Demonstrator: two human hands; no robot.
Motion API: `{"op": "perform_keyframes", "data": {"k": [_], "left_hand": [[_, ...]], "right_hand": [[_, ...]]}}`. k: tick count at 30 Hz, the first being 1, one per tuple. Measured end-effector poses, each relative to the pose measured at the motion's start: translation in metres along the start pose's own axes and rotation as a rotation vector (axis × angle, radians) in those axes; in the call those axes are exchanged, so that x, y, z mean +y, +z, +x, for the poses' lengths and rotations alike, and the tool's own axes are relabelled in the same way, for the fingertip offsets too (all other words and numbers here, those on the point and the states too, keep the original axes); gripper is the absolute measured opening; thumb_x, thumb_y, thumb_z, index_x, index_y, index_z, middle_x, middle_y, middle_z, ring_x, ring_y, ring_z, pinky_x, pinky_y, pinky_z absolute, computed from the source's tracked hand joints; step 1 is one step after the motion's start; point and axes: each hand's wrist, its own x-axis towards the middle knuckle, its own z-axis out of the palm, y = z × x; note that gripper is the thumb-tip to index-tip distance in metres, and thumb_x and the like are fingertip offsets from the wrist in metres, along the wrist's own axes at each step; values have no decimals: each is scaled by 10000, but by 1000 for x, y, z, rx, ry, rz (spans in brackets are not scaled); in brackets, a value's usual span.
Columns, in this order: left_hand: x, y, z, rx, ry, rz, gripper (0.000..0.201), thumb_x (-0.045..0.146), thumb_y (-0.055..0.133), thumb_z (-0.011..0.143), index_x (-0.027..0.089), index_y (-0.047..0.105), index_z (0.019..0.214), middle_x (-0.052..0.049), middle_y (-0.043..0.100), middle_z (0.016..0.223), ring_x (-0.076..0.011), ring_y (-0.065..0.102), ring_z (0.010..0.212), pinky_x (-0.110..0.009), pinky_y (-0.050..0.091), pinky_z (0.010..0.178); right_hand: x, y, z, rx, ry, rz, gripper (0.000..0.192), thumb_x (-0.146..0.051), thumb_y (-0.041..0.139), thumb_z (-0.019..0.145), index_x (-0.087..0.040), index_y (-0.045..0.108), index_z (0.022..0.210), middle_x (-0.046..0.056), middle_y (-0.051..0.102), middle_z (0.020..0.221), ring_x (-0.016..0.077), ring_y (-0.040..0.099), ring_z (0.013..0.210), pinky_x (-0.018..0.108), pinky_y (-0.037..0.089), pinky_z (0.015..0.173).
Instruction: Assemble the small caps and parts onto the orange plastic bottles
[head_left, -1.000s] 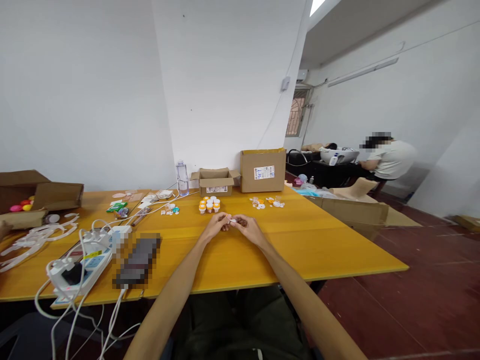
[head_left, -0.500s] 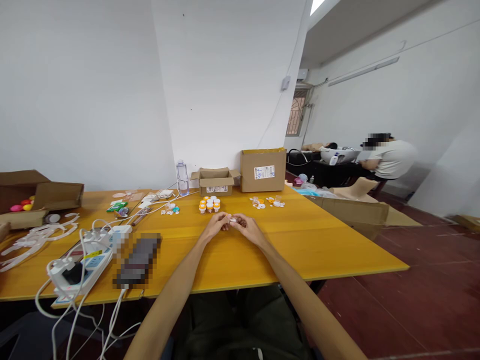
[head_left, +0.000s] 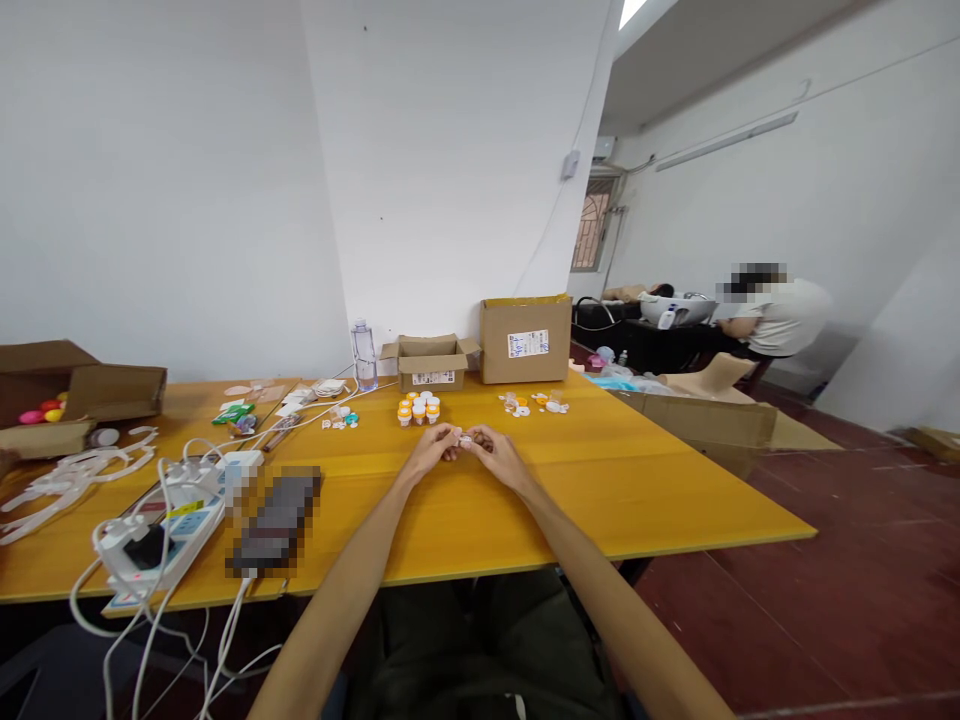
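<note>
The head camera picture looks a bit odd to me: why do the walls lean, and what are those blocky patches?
Head view: wide-lens distortion bends the walls and stretches the forearms; lighting is soft and even. Blocky patches hide the dark device and the co-worker's face. The small piece between left hand and right hand is too tiny to resolve.

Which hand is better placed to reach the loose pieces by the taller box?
Probably right hand: the loose pieces lie on its side; left hand sits nearer the orange vials.
</note>
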Motion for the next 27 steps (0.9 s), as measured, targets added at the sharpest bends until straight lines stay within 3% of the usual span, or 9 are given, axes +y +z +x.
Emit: {"op": "perform_keyframes", "data": {"k": [16,27], "left_hand": [[3,2,0,2,-16,0,513,679,669,724,179,572,664,32,565,536,-90,514,480,-224,375,498],[1,1,1,6,-3,-3,496,668,678,729,181,590,706,46,548,517,-99,534,478,-222,402,500]], "right_hand": [[-5,-1,-2,24,-63,-39,199,-380,673,783,-231,632,907,18,709,829,191,637,736,304,498,691],[-2,1,0,13,-26,33,303,-511,619,834,-223,640,929,27,705,861,186,639,750,301,507,691]]}}
